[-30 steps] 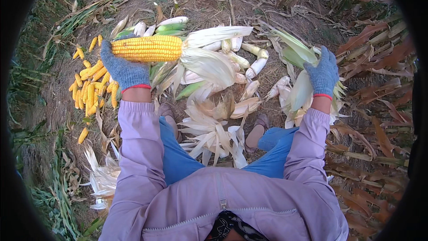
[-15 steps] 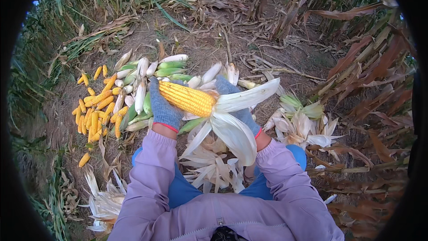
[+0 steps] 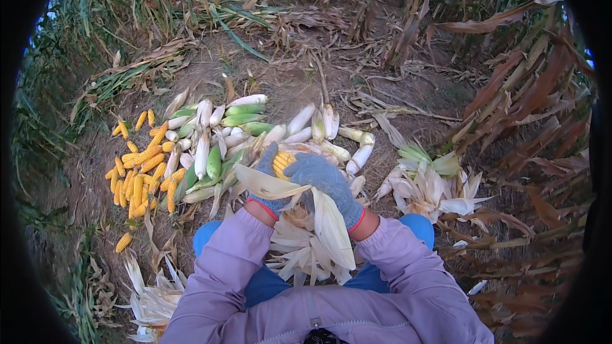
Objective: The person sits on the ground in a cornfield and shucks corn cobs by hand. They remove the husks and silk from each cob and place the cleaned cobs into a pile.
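Note:
Both hands wear grey knitted gloves with red cuffs and meet in front of my knees on one ear of corn [image 3: 280, 164]. My left hand [image 3: 267, 160] is wrapped round the ear from the left. Across its right side lies my right hand [image 3: 326, 183], fingers curled over the ear and its husk base. Only a patch of yellow kernels shows between the gloves. Pale peeled husk leaves [image 3: 335, 232] hang below the hands, with one leaf pointing left across my left wrist. The ear's lower end is hidden.
Yellow husked ears [image 3: 137, 181] lie heaped at the left. Beside them, beyond my hands, is a pile of unhusked corn [image 3: 203, 153]. Loose husks [image 3: 306, 251] sit between my legs, with more husks [image 3: 433, 185] at the right. Dry cornstalks [image 3: 535, 108] edge the right side.
The ear has been drawn down and turned, so the hands now cover most of it. My right hand has moved from behind the husk to over the ear. The peeled leaves hang lower.

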### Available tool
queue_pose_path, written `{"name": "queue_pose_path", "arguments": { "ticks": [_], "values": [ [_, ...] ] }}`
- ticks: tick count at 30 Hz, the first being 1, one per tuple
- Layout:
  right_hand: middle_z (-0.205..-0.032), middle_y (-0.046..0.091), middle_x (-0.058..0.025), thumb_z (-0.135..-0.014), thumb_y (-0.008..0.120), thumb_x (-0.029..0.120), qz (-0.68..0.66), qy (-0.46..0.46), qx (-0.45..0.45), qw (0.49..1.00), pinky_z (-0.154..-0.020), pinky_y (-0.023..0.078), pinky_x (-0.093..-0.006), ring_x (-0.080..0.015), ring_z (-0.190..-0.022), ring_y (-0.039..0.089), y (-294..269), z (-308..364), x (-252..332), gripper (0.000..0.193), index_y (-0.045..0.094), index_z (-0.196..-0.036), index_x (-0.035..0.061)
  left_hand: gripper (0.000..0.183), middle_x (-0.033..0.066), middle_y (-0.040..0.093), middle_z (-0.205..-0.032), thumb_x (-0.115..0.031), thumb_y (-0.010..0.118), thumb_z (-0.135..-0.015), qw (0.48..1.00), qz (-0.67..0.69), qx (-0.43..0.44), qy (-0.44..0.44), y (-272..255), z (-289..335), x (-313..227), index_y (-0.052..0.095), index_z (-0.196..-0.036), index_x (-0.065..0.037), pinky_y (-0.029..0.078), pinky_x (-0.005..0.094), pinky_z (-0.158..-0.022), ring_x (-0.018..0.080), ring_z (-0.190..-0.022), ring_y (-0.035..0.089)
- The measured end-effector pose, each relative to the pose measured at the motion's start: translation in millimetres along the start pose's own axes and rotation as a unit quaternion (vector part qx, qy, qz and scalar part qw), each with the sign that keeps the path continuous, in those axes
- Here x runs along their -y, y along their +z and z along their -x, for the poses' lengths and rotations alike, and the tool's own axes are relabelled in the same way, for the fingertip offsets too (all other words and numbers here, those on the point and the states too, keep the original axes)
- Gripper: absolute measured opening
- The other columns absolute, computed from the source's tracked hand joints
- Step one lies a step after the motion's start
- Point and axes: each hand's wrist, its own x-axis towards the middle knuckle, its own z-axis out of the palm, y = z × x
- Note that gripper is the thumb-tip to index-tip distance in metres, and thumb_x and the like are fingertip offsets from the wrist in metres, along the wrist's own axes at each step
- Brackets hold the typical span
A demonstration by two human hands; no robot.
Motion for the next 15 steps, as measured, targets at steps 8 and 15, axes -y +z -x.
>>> {"name": "queue_pose_path", "arguments": {
  "ticks": [8,15],
  "values": [
    [-0.093,0.066,-0.0111,-0.098,0.055,0.009,-0.117,0.269,-0.173,0.940,-0.077,0.053,-0.0375,-0.0283,-0.087,0.065,17.5,1.7,27.7,0.019,0.063,-0.113,-0.0004,0.062,0.0302,0.056,-0.128,-0.047,0.043,-0.101,0.981,-0.096,-0.136,0.097,-11.9,-3.0,-15.7,0.043,-0.141,0.001,0.049,0.0587,-0.100,0.0450,-0.115,0.059],
    [-0.086,0.064,-0.0056,-0.105,0.050,0.017,0.040,0.088,-0.168,0.981,-0.067,0.052,-0.0333,-0.0178,-0.076,0.063,-3.0,9.2,-8.6,0.022,0.061,-0.107,-0.0021,0.062,0.0238,0.063,-0.114,-0.047,0.045,-0.101,0.939,-0.221,-0.211,0.158,7.8,-14.0,5.7,0.047,-0.136,0.004,0.056,0.0468,-0.090,0.0341,-0.100,0.066]
  ]
}}
